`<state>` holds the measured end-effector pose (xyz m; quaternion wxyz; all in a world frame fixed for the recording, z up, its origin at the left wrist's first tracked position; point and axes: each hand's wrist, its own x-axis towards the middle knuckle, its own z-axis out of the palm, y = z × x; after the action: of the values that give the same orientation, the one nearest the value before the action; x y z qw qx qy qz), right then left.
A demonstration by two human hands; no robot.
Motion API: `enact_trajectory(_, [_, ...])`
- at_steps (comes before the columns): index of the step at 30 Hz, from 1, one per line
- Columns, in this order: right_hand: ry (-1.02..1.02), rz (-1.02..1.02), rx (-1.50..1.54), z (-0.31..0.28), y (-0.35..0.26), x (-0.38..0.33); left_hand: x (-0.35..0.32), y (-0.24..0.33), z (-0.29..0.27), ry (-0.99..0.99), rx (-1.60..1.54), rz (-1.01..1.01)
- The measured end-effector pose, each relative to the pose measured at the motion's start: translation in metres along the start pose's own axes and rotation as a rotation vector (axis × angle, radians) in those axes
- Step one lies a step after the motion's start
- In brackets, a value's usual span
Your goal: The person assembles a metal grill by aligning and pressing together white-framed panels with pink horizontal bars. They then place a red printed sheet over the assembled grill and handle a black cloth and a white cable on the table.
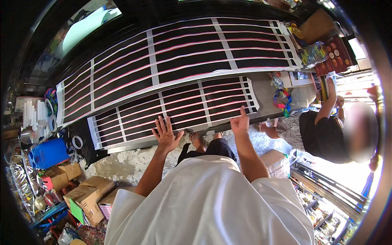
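Observation:
My left hand (pixel 166 134) is open, its fingers spread over the near edge of a long black sheet (pixel 143 104) crossed by white, red-edged strips. Further right, my right hand (pixel 240 122) stretches one finger onto the same sheet close to its right end, the other fingers folded in; nothing shows in its grasp. This sheet lies flat along the near side of a dark bench (pixel 264 90). Behind it rests a larger striped black sheet (pixel 188 49) of the same pattern, with white layers showing along its near edge.
Another person (pixel 326 132) in a dark top is at the right. Rainbow-coloured ribbon (pixel 282 102) lies at the bench's right end. Cardboard boxes (pixel 92 194) and a blue container (pixel 48 154) stand at left. Another box (pixel 274 160) sits on the floor at right.

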<state>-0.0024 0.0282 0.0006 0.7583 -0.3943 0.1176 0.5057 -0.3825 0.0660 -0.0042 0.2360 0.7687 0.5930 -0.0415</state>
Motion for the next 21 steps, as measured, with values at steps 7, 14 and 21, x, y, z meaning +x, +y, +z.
enact_trajectory(7, [-0.06, -0.033, 0.028, -0.013, -0.04, 0.025, 0.0, 0.002, -0.008, -0.067, 0.009, -0.021])
enact_trajectory(14, [-0.03, -0.031, -0.225, -0.031, -0.084, 0.04, 0.001, 0.004, -0.009, -0.088, -0.002, -0.018])
enact_trajectory(21, [0.113, -0.013, -0.874, -0.015, -0.128, 0.064, -0.002, 0.005, -0.007, -0.002, 0.007, -0.006])
